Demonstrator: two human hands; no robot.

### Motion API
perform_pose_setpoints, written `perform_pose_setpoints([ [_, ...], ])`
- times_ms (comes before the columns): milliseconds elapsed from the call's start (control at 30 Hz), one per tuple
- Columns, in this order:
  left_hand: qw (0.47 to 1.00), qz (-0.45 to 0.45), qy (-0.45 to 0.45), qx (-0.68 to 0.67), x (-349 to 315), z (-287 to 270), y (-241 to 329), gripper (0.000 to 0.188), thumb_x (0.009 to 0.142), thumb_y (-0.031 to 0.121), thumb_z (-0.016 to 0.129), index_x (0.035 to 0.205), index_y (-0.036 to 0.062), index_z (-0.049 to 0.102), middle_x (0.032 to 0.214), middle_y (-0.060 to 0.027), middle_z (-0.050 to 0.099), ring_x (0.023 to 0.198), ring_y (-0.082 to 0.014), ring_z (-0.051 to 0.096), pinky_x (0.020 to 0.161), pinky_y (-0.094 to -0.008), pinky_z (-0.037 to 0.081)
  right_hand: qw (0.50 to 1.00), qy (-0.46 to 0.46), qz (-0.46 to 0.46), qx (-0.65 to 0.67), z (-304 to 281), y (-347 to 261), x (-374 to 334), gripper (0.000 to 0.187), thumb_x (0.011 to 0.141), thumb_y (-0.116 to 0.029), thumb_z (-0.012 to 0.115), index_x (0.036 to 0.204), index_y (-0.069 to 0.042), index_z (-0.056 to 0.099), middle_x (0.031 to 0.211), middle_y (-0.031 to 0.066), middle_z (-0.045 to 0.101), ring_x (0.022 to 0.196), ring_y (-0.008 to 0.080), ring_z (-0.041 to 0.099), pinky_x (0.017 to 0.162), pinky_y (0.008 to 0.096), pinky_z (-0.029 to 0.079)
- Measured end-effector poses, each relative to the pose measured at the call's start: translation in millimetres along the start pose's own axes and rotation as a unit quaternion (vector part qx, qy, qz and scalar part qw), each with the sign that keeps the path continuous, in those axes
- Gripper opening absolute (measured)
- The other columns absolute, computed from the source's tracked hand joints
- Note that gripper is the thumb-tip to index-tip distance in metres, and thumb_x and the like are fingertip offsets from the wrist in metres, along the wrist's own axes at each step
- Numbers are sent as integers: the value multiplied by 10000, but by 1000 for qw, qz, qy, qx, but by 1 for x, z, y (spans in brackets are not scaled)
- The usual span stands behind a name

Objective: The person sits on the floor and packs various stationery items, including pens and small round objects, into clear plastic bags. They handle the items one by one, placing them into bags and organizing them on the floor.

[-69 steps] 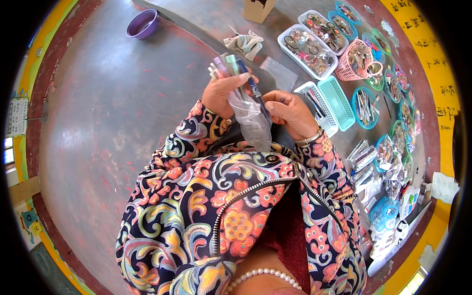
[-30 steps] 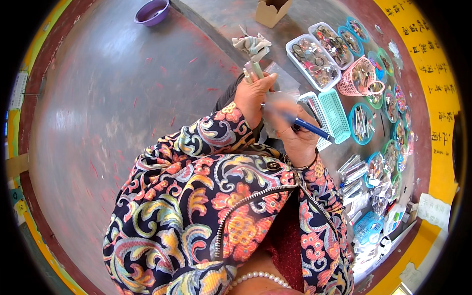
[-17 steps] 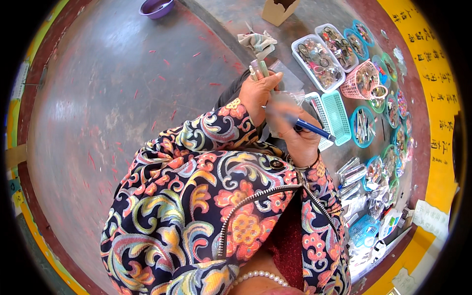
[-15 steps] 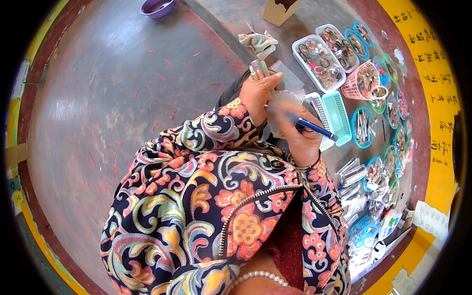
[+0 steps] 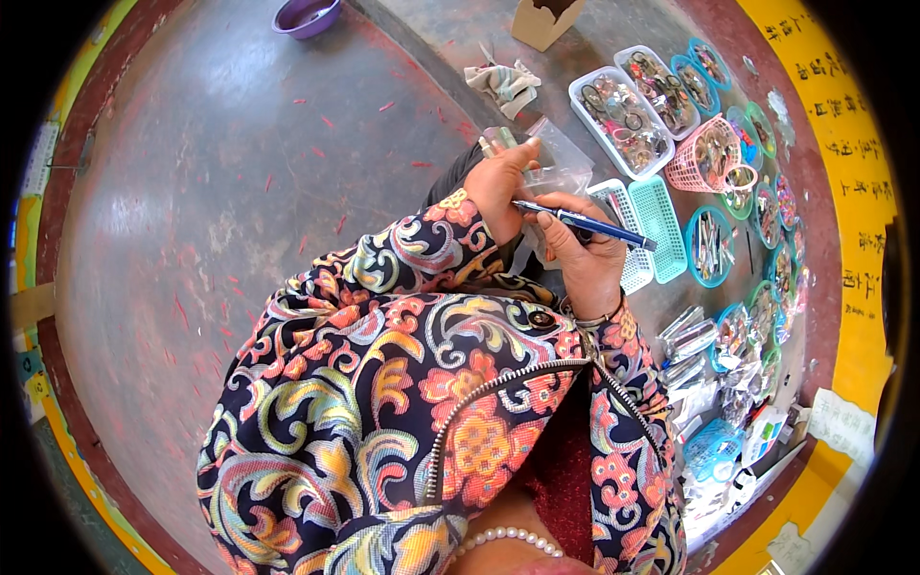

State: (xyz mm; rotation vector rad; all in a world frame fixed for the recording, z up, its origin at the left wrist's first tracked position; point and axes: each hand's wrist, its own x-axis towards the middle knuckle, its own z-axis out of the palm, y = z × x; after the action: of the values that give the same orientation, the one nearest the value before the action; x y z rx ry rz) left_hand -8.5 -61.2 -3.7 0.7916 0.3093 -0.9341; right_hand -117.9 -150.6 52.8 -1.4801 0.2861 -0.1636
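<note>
Held a dark blue pen in the right hand, with thumb and fingers closed on the barrel. Directed the slim end toward the left hand; could not tell whether in contact with that hand. Directed the thick end right and slightly downward, in line of sight across a white basket and a turquoise basket. Closed the left hand round a bundle of pale sticks, with upper ends projecting past the thumb and lower ends hidden. Located clear plastic just beyond the hands; could not tell whether gripped. Positioned both hands near each other, in front of a floral jacket. Located on the floor farther right a round blue tray of slender items and a pink basket; located beyond the hands a crumpled cloth, and at upper left a purple basin.
</note>
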Motion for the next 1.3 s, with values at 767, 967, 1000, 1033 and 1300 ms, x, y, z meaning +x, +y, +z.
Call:
perform_pose_setpoints([
  [767,993,-12,13,-117,-5,5,16,261,889,319,500,949,65,501,872,-103,566,796,-250,556,721,-413,469,997,-30,-19,-61,1,3,-1,117,817,-62,615,924,-17,608,790,-22,563,681,36,476,599,174,387],
  [967,987,38,7,-157,7,-2,12,274,858,307,551,931,55,469,895,-125,514,816,-253,517,700,-403,430,999,-33,5,-41,0,3,0,142,825,-74,612,947,-3,603,738,17,612,563,24,471,501,155,372],
  [1000,986,33,10,-160,5,-1,12,266,859,299,551,927,55,472,894,-124,513,814,-250,516,697,-398,428,999,-25,4,-42,0,4,0,151,829,-73,607,957,6,599,742,38,630,537,21,468,477,149,368],
  [1033,986,29,13,-163,5,0,13,257,859,292,551,922,54,474,893,-123,512,813,-246,516,693,-394,425,999,-30,9,-41,0,3,-1,150,829,-78,607,955,4,600,739,42,630,528,24,467,470,151,362],
  [1300,995,53,20,-81,4,-4,19,185,835,204,584,904,41,528,829,-64,538,755,-192,526,678,-328,428,980,-15,103,171,-20,-2,3,218,862,-228,577,836,-11,587,634,47,583,457,72,462,413,176,335],
])
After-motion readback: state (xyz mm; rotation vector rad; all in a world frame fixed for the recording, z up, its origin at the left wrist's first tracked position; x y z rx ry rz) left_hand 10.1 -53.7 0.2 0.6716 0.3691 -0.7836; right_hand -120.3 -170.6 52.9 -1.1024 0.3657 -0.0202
